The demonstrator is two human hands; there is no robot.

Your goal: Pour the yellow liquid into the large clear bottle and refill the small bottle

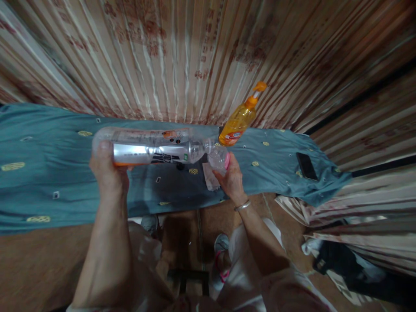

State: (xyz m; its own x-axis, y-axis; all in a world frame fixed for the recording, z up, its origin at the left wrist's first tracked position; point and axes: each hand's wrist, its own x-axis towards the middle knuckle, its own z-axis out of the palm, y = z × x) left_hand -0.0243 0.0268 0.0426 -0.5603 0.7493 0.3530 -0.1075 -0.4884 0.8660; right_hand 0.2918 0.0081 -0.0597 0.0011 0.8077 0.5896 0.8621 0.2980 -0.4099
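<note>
My left hand [108, 169] is closed around the base end of a large clear plastic bottle [149, 147] with a silver and orange label. The bottle lies nearly level in the air, its neck pointing right. At its mouth is a small clear cup [216, 157] with a pink end, gripped by the fingers of my right hand [232, 177]. Whether bottle and cup touch, I cannot tell. Just behind the cup stands a pump bottle [237, 124] of orange-yellow liquid. A folded white tissue [211, 178] lies below the cup, and a small dark round object [180, 166] shows under the large bottle.
A blue-green cloth [65, 173] with yellow prints covers the long, narrow table. Towards its right end lies a black phone [306, 166]. Pleated curtains [182, 65] hang behind and to the right. Dark and white fabric [341, 264] lies low on the right.
</note>
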